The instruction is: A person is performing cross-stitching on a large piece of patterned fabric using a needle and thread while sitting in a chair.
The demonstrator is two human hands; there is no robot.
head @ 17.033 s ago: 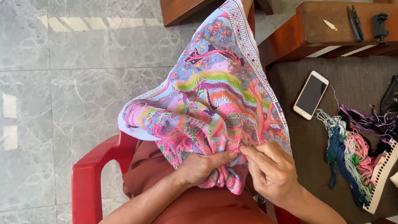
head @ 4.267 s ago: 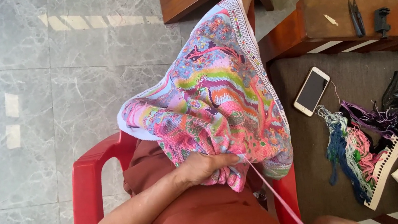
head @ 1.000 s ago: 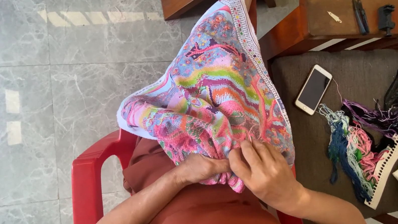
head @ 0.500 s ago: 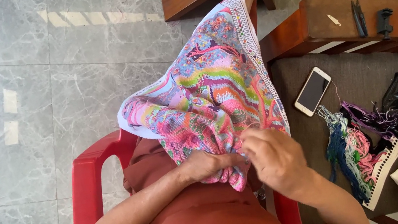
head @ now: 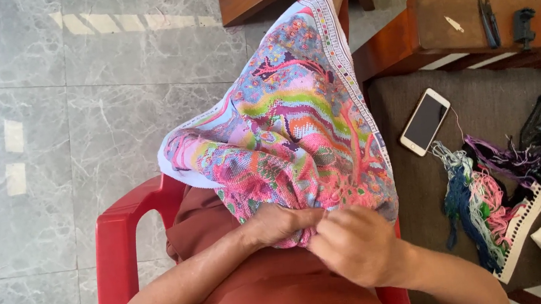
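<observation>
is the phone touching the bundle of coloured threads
Apart. The head view shows bare brown cushion between the phone and the bundle of coloured threads.

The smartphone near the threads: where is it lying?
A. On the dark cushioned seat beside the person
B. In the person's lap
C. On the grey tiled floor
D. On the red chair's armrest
A: the smartphone lies face up on the dark cushioned seat, just above the bundle of coloured threads, apart from both hands.
</observation>
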